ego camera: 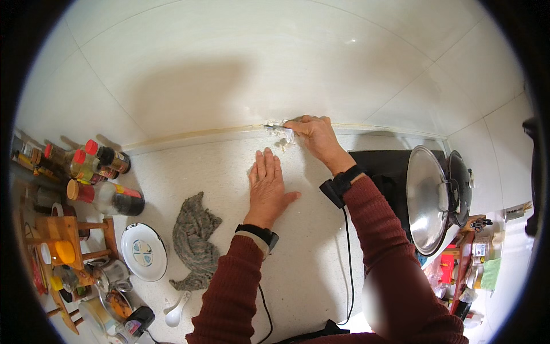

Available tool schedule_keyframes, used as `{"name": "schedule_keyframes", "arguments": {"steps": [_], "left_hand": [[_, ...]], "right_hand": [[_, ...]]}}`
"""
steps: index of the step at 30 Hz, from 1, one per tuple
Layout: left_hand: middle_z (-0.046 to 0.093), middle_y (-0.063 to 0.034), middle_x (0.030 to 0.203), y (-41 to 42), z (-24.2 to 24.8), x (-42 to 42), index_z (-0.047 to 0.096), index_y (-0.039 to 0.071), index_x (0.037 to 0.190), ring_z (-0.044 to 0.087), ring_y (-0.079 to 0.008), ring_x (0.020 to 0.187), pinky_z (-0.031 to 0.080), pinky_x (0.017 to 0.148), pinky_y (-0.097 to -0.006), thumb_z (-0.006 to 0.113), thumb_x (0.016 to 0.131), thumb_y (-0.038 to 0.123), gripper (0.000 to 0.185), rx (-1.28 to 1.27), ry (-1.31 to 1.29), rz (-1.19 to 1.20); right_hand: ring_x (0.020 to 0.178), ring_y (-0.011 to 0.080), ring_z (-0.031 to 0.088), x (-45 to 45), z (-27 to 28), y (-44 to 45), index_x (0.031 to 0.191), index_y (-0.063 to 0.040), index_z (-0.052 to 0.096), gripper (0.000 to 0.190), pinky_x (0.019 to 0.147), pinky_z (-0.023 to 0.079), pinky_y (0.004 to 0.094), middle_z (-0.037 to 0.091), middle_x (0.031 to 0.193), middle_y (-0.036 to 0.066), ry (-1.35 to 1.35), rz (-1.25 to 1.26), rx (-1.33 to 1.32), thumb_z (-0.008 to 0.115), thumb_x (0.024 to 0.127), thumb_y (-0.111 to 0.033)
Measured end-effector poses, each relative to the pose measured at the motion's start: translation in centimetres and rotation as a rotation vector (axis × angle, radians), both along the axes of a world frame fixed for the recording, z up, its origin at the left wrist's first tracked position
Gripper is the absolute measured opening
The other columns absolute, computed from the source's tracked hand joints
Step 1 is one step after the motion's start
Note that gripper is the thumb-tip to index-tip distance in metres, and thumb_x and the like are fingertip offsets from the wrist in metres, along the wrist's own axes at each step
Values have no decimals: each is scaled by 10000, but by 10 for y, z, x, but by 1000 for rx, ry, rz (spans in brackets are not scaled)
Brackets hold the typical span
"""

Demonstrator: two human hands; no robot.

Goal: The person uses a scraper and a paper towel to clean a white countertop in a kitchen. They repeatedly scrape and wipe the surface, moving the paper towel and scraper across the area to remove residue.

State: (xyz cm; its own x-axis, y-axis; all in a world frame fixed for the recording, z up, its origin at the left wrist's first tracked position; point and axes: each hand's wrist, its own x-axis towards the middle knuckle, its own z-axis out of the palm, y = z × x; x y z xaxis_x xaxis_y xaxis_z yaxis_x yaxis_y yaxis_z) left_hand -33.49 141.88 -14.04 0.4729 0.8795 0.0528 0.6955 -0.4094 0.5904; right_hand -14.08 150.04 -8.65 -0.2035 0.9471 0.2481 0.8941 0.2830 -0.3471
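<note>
My right hand [313, 134] is at the joint between the tiled wall and the white countertop [300, 258], its fingers closed on a thin tool [275, 126] whose kind is hard to tell. Crumbly white material [284, 136] lies bunched around the tool's tip, along the yellowed seam [206, 131]. Palm down, my left hand [268, 189] rests flat on the countertop just below the crumbs, fingers spread and holding nothing. A crumpled grey-green cloth [195, 243] lies left of it.
To the left are sauce bottles [122, 200], an enamel plate [144, 252], a white spoon [175, 314] and a wooden rack [64, 241] with jars. A black cooktop [378, 165] stands right, beside a large metal lid [425, 200]. Black cables [350, 266] hang from both wrist bands.
</note>
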Motion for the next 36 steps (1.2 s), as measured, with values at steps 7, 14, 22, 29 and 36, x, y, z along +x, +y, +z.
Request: {"name": "schedule_keyframes", "arguments": {"steps": [7,14,22,29,36], "left_hand": [[244,-294,1650,0,1,1,318,-105,1545,66,-419,1581,80,1256,-517,850,745,444,1107,-19,4,19],[232,-256,1664,-1,-7,4,331,-99,1543,102,-424,1575,89,1278,-494,855,757,374,1056,-26,2,25],[230,-245,1661,1,-11,4,325,-94,1541,107,-413,1574,116,1273,-486,857,763,344,1039,-12,-88,53],[116,-234,1698,1,4,0,239,-47,1583,140,-399,1569,156,1258,-502,885,746,221,1091,-39,-300,157],[-38,-234,1711,23,5,-17,116,-16,1623,131,-399,1570,324,1221,-405,748,878,26,977,-249,-717,250]], "right_hand": [[955,215,670,-41,-1,0,1170,-213,785,394,885,365,353,748,1022,44,-39,57,92,638,876,6],[866,224,635,-81,0,7,1178,-166,777,436,838,364,355,723,940,56,-52,151,108,638,832,59],[910,274,686,-104,18,13,1253,-190,741,526,804,543,396,712,992,81,102,186,-33,685,805,80],[910,271,696,-79,28,8,1255,-202,748,419,801,583,381,733,1084,99,63,111,-109,687,893,-1],[914,285,699,-54,23,1,1259,-153,744,377,804,572,403,736,1076,111,109,111,-106,671,917,-11]]}}
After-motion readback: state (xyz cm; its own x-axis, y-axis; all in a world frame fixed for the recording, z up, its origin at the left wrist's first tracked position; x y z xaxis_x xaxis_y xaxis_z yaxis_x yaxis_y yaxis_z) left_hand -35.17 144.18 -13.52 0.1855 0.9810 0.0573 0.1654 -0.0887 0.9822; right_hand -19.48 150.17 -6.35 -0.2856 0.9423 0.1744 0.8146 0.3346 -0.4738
